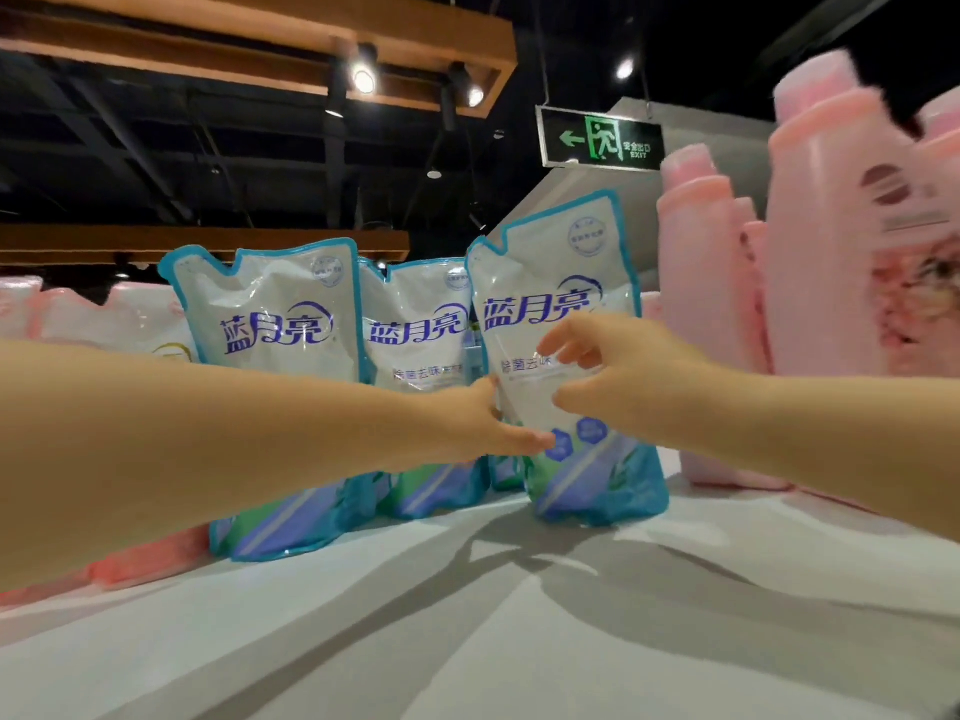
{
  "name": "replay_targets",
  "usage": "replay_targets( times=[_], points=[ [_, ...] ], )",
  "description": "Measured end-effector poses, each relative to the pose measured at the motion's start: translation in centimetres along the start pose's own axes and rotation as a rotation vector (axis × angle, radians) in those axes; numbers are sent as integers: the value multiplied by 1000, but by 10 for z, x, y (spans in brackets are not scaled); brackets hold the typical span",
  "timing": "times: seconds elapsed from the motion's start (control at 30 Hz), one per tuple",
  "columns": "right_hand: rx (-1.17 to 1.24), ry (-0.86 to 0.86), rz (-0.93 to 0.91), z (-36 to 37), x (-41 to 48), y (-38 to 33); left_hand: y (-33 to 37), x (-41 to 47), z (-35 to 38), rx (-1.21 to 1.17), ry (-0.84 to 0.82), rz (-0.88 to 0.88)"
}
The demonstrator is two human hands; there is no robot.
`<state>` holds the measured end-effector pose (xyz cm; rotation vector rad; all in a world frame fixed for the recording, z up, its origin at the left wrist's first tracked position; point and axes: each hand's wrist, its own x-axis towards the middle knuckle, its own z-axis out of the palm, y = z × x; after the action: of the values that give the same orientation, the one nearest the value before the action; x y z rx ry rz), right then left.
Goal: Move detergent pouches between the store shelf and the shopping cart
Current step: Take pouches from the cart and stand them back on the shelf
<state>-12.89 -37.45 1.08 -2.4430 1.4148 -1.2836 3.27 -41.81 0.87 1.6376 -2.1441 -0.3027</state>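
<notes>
Three white-and-blue detergent pouches stand upright in a row on the white shelf (519, 615): a left pouch (275, 314), a middle pouch (415, 324) and a right pouch (550, 262), which stands nearest to me. My left hand (478, 423) holds the right pouch at its left edge, thumb lying across the front and fingers going behind it. My right hand (623, 376) is in front of the same pouch's middle, its fingers and thumb loosely spread at the surface. No shopping cart is in view.
Tall pink bottles (831, 252) crowd the shelf at the right, close to the right pouch. Pink pouches (104, 319) line the left, partly hidden by my left forearm. A green exit sign (600, 140) hangs overhead.
</notes>
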Motion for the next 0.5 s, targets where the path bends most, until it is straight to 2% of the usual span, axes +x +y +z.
replay_targets(
  times=[0.1, 0.17, 0.3, 0.4, 0.5],
  points=[
    [-28, 122, 85, -13, -11, 20, 9, 9, 16, -402, 3, -100],
    [12, 140, 209, -16, -13, 30, 14, 14, 26, -538, 55, -125],
    [227, -135, 468, -2, -9, 30, 23, 20, 36, -612, 193, -110],
    [259, -249, 456, 15, 4, 24, 29, 19, 37, -622, 277, -103],
    [435, -298, 441, 21, 10, 23, 23, 2, 30, -617, 397, -145]
  ],
)
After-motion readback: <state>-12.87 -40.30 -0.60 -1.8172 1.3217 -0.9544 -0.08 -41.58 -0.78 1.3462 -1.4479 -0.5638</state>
